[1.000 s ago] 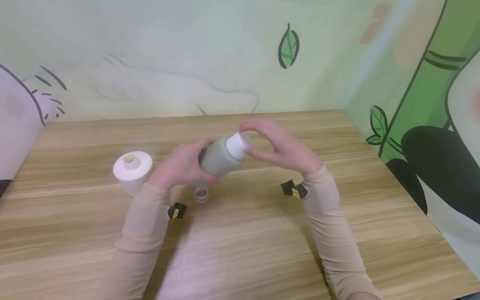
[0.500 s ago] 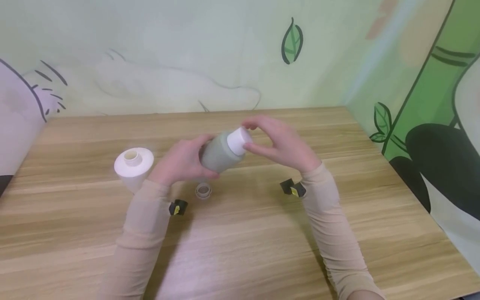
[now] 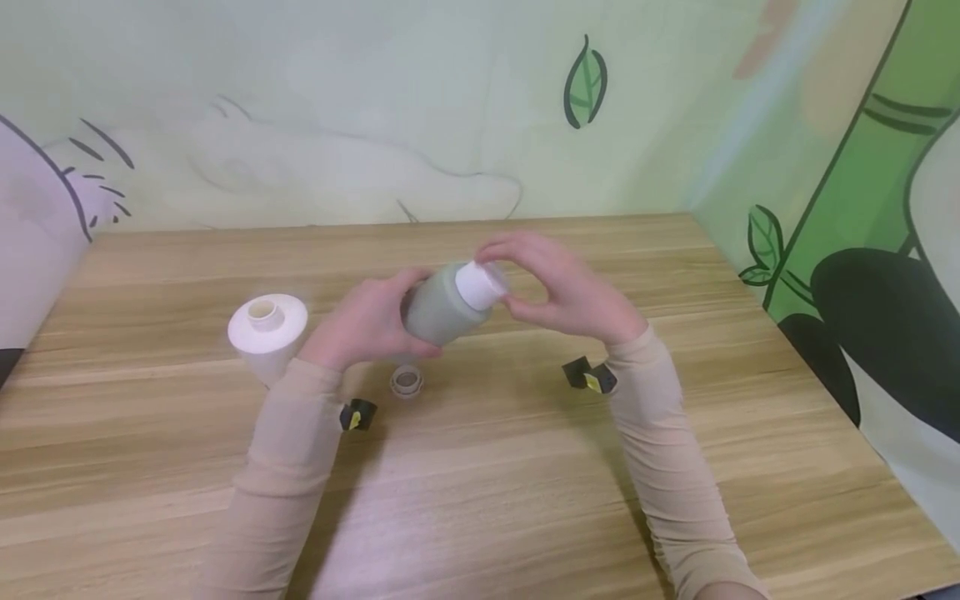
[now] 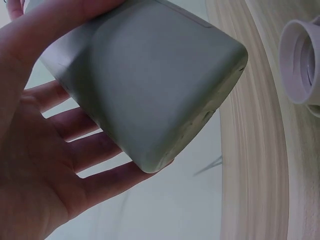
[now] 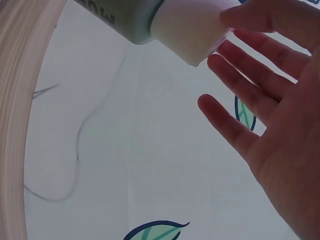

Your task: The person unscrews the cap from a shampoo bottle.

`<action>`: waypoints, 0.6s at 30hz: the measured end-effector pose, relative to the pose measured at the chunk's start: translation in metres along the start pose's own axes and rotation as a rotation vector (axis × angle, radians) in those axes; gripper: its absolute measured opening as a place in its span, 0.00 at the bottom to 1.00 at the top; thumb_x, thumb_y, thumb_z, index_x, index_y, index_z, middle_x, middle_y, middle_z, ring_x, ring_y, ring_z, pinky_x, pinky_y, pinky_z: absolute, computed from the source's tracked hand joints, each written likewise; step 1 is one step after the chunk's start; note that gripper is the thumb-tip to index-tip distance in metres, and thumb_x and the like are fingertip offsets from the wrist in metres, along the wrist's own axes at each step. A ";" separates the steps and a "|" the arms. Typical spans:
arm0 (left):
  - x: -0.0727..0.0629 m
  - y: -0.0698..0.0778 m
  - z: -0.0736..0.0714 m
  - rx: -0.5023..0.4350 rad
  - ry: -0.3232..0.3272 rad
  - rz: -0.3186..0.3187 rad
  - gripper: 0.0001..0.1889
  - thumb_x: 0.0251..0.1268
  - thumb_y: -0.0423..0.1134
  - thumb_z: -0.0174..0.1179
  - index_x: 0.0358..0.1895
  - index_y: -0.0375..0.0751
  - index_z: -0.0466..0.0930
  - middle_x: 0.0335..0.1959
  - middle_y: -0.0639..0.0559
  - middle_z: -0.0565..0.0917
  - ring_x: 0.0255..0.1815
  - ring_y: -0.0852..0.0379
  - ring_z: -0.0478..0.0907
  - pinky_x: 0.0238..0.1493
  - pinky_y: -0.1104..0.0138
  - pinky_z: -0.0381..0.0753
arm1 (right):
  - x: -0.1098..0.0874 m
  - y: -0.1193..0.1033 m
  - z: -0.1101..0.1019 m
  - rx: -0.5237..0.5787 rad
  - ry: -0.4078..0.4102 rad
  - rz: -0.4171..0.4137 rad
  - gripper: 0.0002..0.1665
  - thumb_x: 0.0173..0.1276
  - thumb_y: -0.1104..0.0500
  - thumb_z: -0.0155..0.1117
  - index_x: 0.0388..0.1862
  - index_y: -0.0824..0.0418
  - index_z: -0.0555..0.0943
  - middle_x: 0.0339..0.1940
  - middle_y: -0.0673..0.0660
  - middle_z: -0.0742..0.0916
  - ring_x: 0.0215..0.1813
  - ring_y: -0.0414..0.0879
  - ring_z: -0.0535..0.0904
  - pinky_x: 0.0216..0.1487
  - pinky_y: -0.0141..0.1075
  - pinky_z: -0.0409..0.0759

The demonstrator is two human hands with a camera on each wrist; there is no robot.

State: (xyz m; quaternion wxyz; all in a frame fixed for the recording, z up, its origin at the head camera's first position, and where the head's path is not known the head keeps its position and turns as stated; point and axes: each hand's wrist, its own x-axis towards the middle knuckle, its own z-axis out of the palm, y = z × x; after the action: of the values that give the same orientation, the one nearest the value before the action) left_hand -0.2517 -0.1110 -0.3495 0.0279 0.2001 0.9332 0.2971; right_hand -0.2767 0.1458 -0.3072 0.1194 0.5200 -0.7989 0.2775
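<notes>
My left hand [image 3: 367,321] grips a grey-green bottle [image 3: 442,308] round its body, holding it above the table, tilted with its top toward the upper right. A white cap [image 3: 478,286] sits on the bottle. Thumb and fingers of my right hand [image 3: 566,292] pinch that cap at its outer end. In the left wrist view the bottle's base [image 4: 195,120] faces the camera, and the thumb lies across the body. Part of some dark lettering [image 5: 97,10] shows on the bottle in the right wrist view.
A white container with an open neck [image 3: 267,329] stands on the wooden table [image 3: 480,483], left of my left hand. Near it lies a small round ring-like piece [image 3: 407,382]. A wall painted with leaves [image 3: 585,82] rises behind the table.
My right hand's fingertips have shifted slightly around the cap, with small back-and-forth movement. The bottle stays in my left hand at nearly the same tilt. The head view has shifted a little.
</notes>
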 end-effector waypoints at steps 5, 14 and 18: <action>-0.001 0.001 0.000 -0.013 0.013 -0.001 0.48 0.36 0.47 0.78 0.67 0.46 0.66 0.54 0.41 0.83 0.52 0.44 0.81 0.55 0.49 0.79 | 0.000 0.001 0.001 0.041 0.016 0.064 0.31 0.60 0.64 0.68 0.62 0.69 0.72 0.62 0.63 0.80 0.67 0.54 0.72 0.73 0.44 0.67; 0.000 0.002 0.001 0.003 0.011 0.002 0.48 0.36 0.48 0.77 0.68 0.47 0.66 0.55 0.41 0.83 0.52 0.43 0.81 0.55 0.49 0.80 | -0.001 0.002 0.002 0.059 0.004 0.293 0.25 0.65 0.56 0.67 0.59 0.64 0.76 0.55 0.58 0.83 0.58 0.49 0.76 0.66 0.43 0.73; 0.000 0.001 0.001 0.006 0.011 0.005 0.48 0.36 0.48 0.77 0.68 0.49 0.66 0.55 0.42 0.83 0.51 0.44 0.82 0.54 0.49 0.80 | -0.001 0.002 0.002 0.040 -0.007 0.279 0.24 0.64 0.55 0.67 0.57 0.63 0.77 0.51 0.56 0.84 0.56 0.47 0.78 0.64 0.42 0.75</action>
State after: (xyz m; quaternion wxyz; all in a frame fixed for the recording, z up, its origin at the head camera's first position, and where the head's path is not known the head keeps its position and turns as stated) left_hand -0.2509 -0.1093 -0.3499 0.0213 0.2006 0.9338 0.2955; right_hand -0.2779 0.1463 -0.3101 0.0667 0.4071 -0.8582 0.3055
